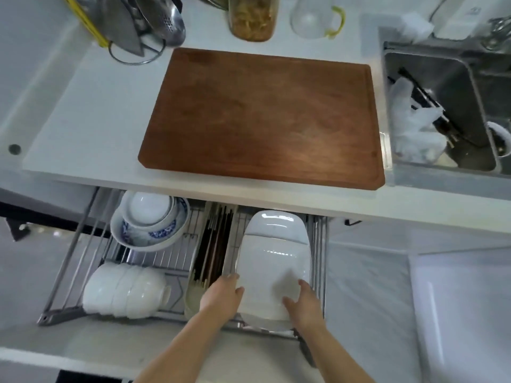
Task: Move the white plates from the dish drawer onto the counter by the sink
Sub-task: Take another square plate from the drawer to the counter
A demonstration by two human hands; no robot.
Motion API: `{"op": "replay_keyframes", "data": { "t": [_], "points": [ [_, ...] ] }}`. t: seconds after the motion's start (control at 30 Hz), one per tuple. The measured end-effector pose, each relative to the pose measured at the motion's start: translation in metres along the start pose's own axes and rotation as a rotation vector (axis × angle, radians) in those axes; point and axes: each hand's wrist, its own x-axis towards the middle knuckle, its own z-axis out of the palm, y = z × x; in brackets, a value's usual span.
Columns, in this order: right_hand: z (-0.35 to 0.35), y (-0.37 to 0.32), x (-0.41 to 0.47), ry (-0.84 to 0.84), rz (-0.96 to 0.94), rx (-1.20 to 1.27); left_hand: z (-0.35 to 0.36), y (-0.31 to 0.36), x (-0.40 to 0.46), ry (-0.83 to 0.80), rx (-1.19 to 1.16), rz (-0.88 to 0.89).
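Hands on near white plates (pixel 272 275) standing in open dish drawer (pixel 69 261), left hand (pixel 221 295) gripped left edge, right hand (pixel 304 302) gripped right edge, counter (pixel 91 111) held bare cutting board (pixel 262 117), sink (pixel 442 106) lay right.

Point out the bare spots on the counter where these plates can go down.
The cutting board takes most of the counter beside the sink, yet its top is bare. A bare white patch lies left of the board, below the utensil rack. The back edge is crowded: jar, glass cup.
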Motion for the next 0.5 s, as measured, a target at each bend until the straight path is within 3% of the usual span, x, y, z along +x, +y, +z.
{"op": "replay_keyframes", "data": {
  "t": [0.2, 0.5],
  "points": [
    [0.012, 0.009, 0.039, 0.068, 0.103, 0.002, 0.012, 0.0, 0.041, 0.035, 0.052, -0.063],
    [0.019, 0.012, 0.068, 0.078, 0.167, 0.023, 0.024, 0.002, 0.069, -0.067, 0.051, -0.172]
  ]
}}
